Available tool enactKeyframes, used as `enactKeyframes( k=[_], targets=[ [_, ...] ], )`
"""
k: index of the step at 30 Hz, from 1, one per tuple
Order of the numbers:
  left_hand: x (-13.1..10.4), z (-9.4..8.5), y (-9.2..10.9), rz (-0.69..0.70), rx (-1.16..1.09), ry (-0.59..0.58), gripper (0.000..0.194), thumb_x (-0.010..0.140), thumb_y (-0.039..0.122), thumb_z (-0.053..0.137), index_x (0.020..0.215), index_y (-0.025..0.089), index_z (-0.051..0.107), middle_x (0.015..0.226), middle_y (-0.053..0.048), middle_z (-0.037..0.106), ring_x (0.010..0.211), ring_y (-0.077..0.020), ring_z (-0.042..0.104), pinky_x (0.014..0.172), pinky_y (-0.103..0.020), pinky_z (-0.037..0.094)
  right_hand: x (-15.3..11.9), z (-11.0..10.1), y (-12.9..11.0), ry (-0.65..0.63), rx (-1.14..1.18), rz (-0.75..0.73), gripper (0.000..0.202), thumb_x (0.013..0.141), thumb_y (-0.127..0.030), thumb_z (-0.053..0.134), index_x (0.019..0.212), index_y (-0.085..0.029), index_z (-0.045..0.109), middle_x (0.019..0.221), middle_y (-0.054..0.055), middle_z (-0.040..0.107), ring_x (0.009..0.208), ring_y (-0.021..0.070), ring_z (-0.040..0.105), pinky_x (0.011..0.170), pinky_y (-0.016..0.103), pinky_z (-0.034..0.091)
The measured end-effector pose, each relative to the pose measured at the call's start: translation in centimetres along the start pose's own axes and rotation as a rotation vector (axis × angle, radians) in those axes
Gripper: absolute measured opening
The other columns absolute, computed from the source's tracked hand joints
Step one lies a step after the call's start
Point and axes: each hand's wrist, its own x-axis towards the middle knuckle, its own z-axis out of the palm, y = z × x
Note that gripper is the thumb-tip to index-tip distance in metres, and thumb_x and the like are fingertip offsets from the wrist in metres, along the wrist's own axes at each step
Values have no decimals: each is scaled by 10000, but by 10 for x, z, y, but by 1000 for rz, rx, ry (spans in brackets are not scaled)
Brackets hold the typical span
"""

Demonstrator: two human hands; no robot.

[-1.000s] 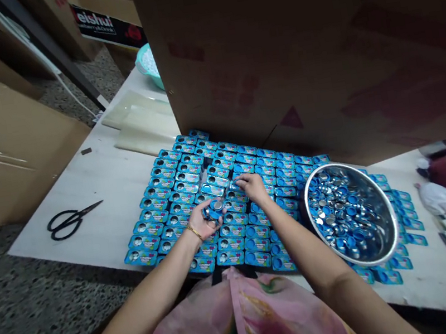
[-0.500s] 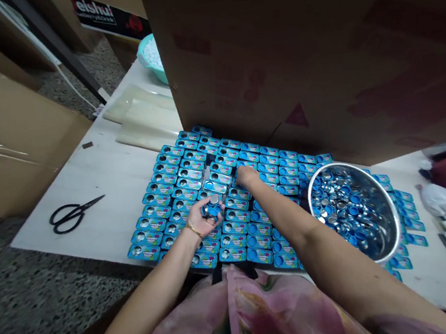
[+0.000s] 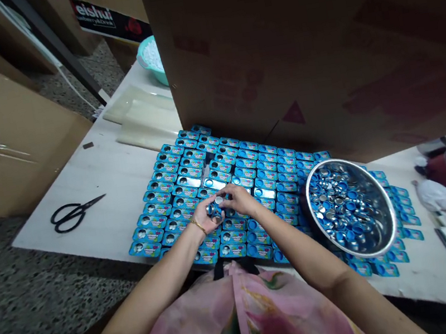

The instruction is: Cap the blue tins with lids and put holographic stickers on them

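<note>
My left hand (image 3: 205, 216), palm up, cups several small round blue-and-silver caps (image 3: 214, 209). My right hand (image 3: 236, 197) reaches over to it with fingers bent at the caps; whether it pinches one is too small to make out. Beneath both hands, rows of flat blue printed tins (image 3: 149, 235) cover the table. Some tins have a dark or white-filled round opening at one end, while others show a blue round in that spot. To the right, a steel bowl (image 3: 390, 236) full of the same caps stands on some of the tins.
A large cardboard box (image 3: 273, 57) rises behind the tins. Black scissors (image 3: 78, 213) lie on the white table (image 3: 112, 190) at the left. Plastic sheets (image 3: 148, 119) and a green basin (image 3: 144, 61) with white pieces are at the back. Bags and papers crowd the right end.
My right hand has come back from the tins farther up to the caps in my left hand. My left hand stays nearly in place. The bowl appears slightly shifted in view.
</note>
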Motion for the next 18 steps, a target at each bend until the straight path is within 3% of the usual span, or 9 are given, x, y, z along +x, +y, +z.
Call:
enactKeyframes(
  k=[4, 8, 13, 15, 18],
  targets=[
    [-2, 0, -1, -28, 5, -5, 114, 730, 216, 591, 803, 136, 556, 651, -42, 617, 480, -139, 579, 375, -234, 448, -8, -5, -3, -36, -157, -85, 393, 690, -197, 644, 1076, -239, 579, 1013, 39, 589, 912, 161, 537, 751, 241, 396],
    [-4, 0, 0, -76, -9, -2, 110, 732, 231, 586, 790, 139, 565, 620, -43, 608, 531, -179, 606, 375, -244, 441, -6, -8, -5, -47, -219, -94, 185, 814, -255, 502, 932, -221, 639, 921, 34, 612, 874, 142, 542, 758, 228, 379],
    [-5, 3, 4, -92, 29, -10, 136, 709, 247, 609, 809, 160, 580, 731, -72, 632, 669, -225, 633, 415, -245, 448, -4, -12, -2, 18, -230, -31, 193, 816, -230, 462, 877, -209, 644, 907, 17, 628, 850, 129, 546, 737, 206, 367],
    [-5, 3, 6, -91, 43, -32, 134, 709, 255, 610, 806, 169, 577, 743, -71, 627, 691, -226, 632, 425, -244, 451, -7, -16, 4, 45, -257, 29, 210, 819, -255, 440, 861, -203, 639, 876, 12, 634, 821, 131, 552, 696, 202, 369],
    [-5, -3, 9, -90, 37, -88, 139, 723, 257, 591, 818, 158, 574, 779, -92, 620, 714, -222, 627, 435, -240, 457, -12, -24, 14, 97, -399, 239, 266, 830, -269, 378, 868, -201, 632, 837, 29, 642, 787, 155, 567, 648, 218, 374]
  ],
)
